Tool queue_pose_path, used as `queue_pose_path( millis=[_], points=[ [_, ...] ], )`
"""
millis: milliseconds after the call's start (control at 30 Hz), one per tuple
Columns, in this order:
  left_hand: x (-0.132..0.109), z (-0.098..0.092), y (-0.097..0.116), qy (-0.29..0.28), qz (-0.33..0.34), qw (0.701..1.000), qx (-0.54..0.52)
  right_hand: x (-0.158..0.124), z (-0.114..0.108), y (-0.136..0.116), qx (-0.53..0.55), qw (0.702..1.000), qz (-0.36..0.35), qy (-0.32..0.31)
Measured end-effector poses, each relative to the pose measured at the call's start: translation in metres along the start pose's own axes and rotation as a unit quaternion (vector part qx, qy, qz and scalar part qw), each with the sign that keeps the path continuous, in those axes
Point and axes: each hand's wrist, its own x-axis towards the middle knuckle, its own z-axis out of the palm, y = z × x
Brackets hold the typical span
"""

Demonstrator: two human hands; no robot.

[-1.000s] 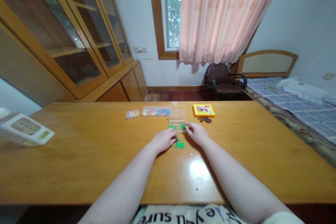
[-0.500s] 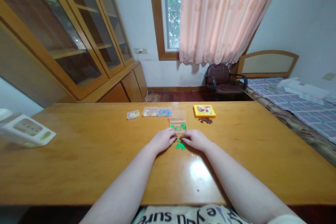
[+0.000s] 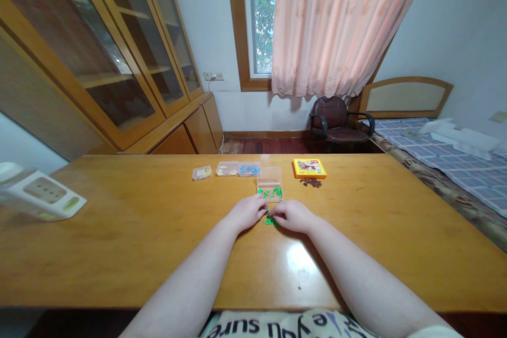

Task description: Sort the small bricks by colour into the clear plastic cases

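Observation:
A small heap of green plastic pieces [image 3: 271,221] lies on the wooden table between my two hands. My left hand [image 3: 250,211] rests just left of it, fingers curled and tips pressed together; what they hold is too small to make out. From the right, my right hand [image 3: 293,216] reaches over the heap, thumb and fingers closed at its upper edge. Whether a piece is between those fingertips is hidden. Right beyond both hands, a clear plastic box [image 3: 269,175] stands with its lid open, more green pieces [image 3: 275,191] scattered inside.
Farther back are a clear box of blue pieces [image 3: 249,169], one of cream pieces [image 3: 227,170] and a small clear case [image 3: 202,172]. A yellow box [image 3: 309,168] lies at the right behind brown pieces [image 3: 311,182]. A white container [image 3: 43,195] stands far left.
My right hand has come slightly down and toward me, from beside a single green piece to the heap, covering part of it. The left hand has barely moved.

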Motion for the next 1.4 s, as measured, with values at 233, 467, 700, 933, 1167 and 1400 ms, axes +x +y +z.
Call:
queue_pose_path(
  millis=[233, 467, 700, 933, 1167, 1400],
  points=[
    [0.001, -0.006, -0.009, 0.149, -0.055, 0.987, -0.019, 0.0, -0.002, 0.004, -0.02, 1.0, 0.007, -0.014],
    [0.003, -0.003, -0.016, 0.135, -0.1, 0.986, -0.017, -0.002, -0.006, 0.007, -0.061, 0.992, 0.099, 0.052],
    [-0.008, -0.014, 0.005, 0.005, 0.036, 0.998, -0.042, 0.0, -0.003, 0.01, -0.066, 0.996, 0.065, 0.015],
    [-0.011, -0.014, 0.005, -0.07, 0.012, 0.996, -0.054, 0.002, -0.002, 0.011, -0.107, 0.993, 0.053, 0.01],
    [-0.011, -0.013, 0.005, -0.064, 0.003, 0.997, -0.043, -0.001, -0.002, 0.012, -0.088, 0.988, 0.048, 0.114],
    [-0.012, -0.021, 0.009, -0.073, -0.002, 0.996, -0.044, -0.007, -0.004, 0.02, -0.038, 0.938, 0.092, 0.331]
  ],
)
